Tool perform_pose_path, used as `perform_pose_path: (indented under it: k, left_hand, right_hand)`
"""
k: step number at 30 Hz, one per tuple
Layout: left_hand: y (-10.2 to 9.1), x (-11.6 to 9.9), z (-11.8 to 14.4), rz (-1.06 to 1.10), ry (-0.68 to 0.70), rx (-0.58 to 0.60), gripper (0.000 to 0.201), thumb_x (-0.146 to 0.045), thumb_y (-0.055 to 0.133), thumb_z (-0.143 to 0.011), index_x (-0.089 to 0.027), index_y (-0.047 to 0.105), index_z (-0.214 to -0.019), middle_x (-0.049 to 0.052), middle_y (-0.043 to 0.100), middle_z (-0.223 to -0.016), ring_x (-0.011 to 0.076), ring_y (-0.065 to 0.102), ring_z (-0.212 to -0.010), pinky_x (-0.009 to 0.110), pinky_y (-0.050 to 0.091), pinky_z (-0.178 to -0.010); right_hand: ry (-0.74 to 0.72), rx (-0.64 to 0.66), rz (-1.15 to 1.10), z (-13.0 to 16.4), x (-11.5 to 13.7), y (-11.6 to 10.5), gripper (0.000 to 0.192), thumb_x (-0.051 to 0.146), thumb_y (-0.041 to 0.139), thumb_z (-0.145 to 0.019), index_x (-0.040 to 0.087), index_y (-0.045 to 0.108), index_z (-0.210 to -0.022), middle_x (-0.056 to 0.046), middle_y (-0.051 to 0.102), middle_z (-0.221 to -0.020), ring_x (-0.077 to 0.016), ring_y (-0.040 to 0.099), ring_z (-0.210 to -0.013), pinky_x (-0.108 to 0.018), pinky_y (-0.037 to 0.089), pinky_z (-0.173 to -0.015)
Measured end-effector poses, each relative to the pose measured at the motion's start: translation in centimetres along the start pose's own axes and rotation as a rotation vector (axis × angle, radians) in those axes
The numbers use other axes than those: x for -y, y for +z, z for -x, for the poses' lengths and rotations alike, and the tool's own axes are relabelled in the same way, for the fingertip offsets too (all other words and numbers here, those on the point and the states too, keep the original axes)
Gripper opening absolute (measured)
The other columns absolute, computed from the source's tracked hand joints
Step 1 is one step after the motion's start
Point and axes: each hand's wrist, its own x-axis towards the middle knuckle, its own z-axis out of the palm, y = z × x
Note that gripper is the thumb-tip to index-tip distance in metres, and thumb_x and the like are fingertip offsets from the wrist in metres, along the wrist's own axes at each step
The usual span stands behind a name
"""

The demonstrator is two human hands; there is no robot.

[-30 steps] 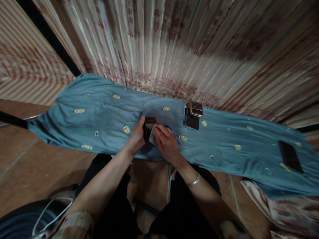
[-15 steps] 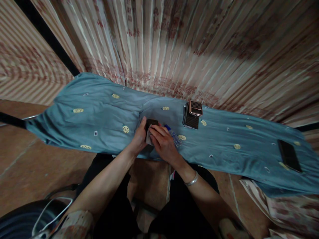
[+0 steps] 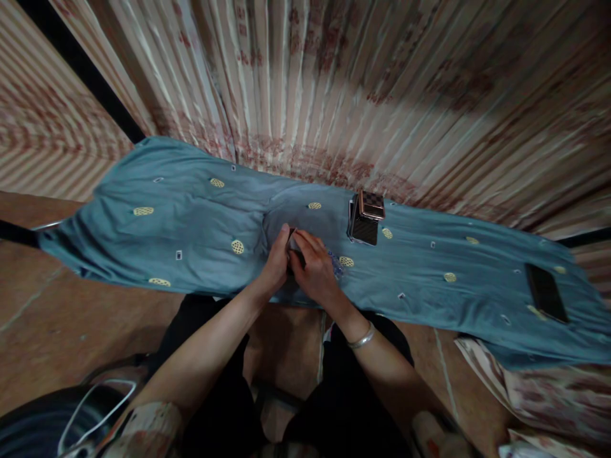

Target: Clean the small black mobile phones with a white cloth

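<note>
The striped, pleated curtain (image 3: 334,83) fills the back of your view, and below it the blue patterned cloth (image 3: 191,222) lies spread over the worktop from one side to the other. Toward its right end a dark phone (image 3: 545,293) lies flat, well apart from your hands, and nearer the middle stands a dark checkered box (image 3: 365,224) with its lid tipped open. Just beside your right hand (image 3: 312,272) a small clear bottle with a blue cap (image 3: 336,264) lies on the cloth, partly hidden. Your left hand (image 3: 275,264) is closed around a small dark box (image 3: 290,243) at the middle of the cloth's near edge, and your right hand presses a pale wipe (image 3: 294,242) against it, fingers curled over the top. A second ago the small dark box stood more exposed between your hands; now they have closed in over it, so little of it shows, and the rubbing seems to have moved across its upper face.
</note>
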Motion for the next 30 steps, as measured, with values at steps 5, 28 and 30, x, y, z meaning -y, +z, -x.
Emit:
perform_pose_path:
  k: [5, 28, 30]
  left_hand:
    - [-0.1, -1.7, -0.1, -0.032, -0.075, -0.008, 0.045, -0.056, 0.056, -0.097, -0.018, 0.072, -0.078, 0.01, 0.077, -0.083, 0.0297, 0.073, -0.108, 0.037, 0.059, -0.093]
    - [0.5, -5.0, 0.2, 0.103, -0.248, 0.03, 0.062, -0.06, 0.035, -0.103, -0.014, 0.073, -0.119, 0.015, 0.08, -0.097, 0.0281, 0.077, -0.092, 0.039, 0.062, -0.081]
    - [0.4, -5.2, 0.1, 0.11, -0.239, 0.027, 0.062, -0.06, 0.034, -0.103, -0.015, 0.073, -0.12, 0.014, 0.081, -0.098, 0.0276, 0.077, -0.091, 0.039, 0.062, -0.081]
  right_hand:
    - [-0.106, 0.038, 0.015, 0.7, 0.8, -0.1, 0.044, 0.02, 0.048, -0.101, 0.01, 0.061, -0.142, -0.019, 0.065, -0.142, -0.0283, 0.058, -0.136, -0.05, 0.046, -0.119]
    - [-0.29, 0.2, 0.068, 1.0, -0.5, -1.1, 0.041, 0.02, 0.056, -0.104, 0.019, 0.06, -0.145, -0.012, 0.064, -0.146, -0.0246, 0.058, -0.138, -0.046, 0.049, -0.12]
    - [-0.301, 0.187, 0.063, 1.1, -0.5, -1.2, 0.04, 0.018, 0.052, -0.105, 0.019, 0.06, -0.145, -0.012, 0.065, -0.146, -0.0238, 0.058, -0.138, -0.045, 0.049, -0.12]
